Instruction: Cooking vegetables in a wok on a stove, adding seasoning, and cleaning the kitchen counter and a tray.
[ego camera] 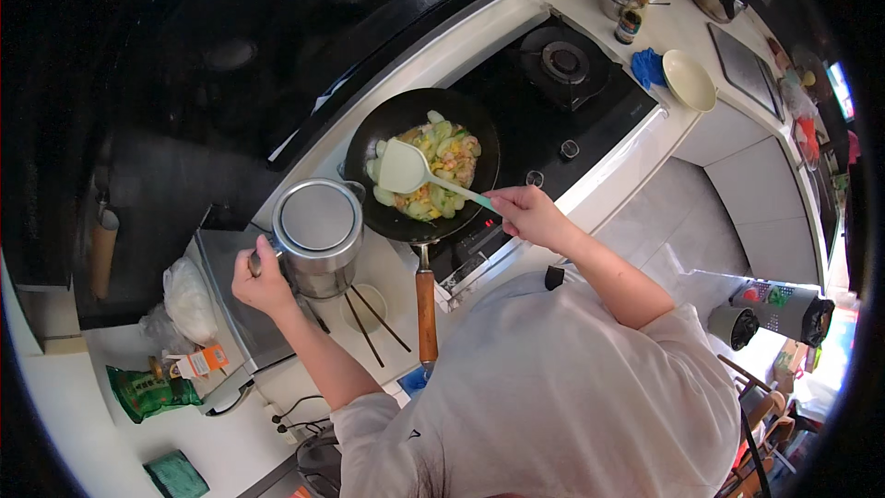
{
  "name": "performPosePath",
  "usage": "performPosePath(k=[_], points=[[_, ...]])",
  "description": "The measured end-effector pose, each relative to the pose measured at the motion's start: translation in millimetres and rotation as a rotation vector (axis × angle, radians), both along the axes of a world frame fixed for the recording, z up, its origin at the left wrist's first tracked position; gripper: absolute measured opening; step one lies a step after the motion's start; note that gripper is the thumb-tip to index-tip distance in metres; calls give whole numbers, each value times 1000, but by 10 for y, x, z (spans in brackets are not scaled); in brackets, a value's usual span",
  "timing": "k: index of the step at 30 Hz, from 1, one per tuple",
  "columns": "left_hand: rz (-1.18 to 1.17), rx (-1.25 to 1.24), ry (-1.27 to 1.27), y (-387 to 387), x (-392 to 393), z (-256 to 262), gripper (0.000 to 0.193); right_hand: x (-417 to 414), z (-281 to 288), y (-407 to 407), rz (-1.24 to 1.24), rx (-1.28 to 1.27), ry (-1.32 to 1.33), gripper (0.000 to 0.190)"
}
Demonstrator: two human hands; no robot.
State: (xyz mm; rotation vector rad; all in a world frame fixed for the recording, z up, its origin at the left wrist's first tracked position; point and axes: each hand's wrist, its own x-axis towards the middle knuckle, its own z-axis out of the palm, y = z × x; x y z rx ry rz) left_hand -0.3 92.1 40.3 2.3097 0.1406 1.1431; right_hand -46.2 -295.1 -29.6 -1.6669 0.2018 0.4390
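Note:
My right hand (527, 216) grips the green handle of a pale spatula (403, 167). The spatula's blade is over a dark wok (366, 135) on the left side of the cooktop. Sliced pale green vegetables, yellow bits that look like egg, and pinkish pieces make up the stir-fry (449, 159) in the wok. With my left hand (261, 278) I hold the handle of a glass kettle (317, 221) with a metal lid, just left of the wok. The wok's wooden handle (426, 315) points towards my body.
Chopsticks (364, 332) lie across a pale bowl (354, 308) below the kettle. The black cooktop (511, 117) has a gas burner (565, 62) at right. Beyond it are a blue cloth (648, 68), a cream bowl (689, 81) and a sauce bottle (629, 24). Plastic bags (190, 301) rest at left.

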Motion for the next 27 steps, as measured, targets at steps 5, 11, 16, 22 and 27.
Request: performPosePath(k=[5, 11, 16, 22, 27], points=[[0, 31, 65, -240, 54, 40, 36, -50, -47, -28, 33, -7, 25, 34], [10, 183, 86, -204, 115, 70, 38, -64, -108, -41, 58, 52, 83, 34], [-47, 202, 137, -202, 160, 57, 37, -56, -137, -27, 99, 69, 51, 34], [-97, 280, 169, -178, 178, 23, 36, -57, -112, 20, 90, 107, 90, 31], [-162, 316, 176, -243, 191, 47, 35, -33, -138, 23, 96, 88, 78, 28]])
